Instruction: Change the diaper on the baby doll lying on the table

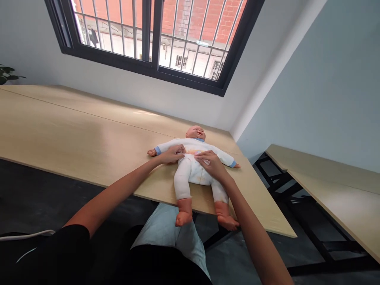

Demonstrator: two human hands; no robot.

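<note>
A baby doll in white cloth with blue cuffs lies on its back on the wooden table. Its arms are spread, and its bare feet hang past the near edge. Around its hips is what looks like a white diaper with a yellow-orange patch at the waist. My left hand is at one side of the waist, fingers closed on the diaper's upper edge. My right hand pinches that edge nearer the middle, its forearm passing beside the doll's leg. The fingers partly hide what they grip.
A second wooden table on black legs stands to the right, with a gap between. Behind the first table is a white wall with a barred window. Plant leaves show at far left. A white cable runs at lower left.
</note>
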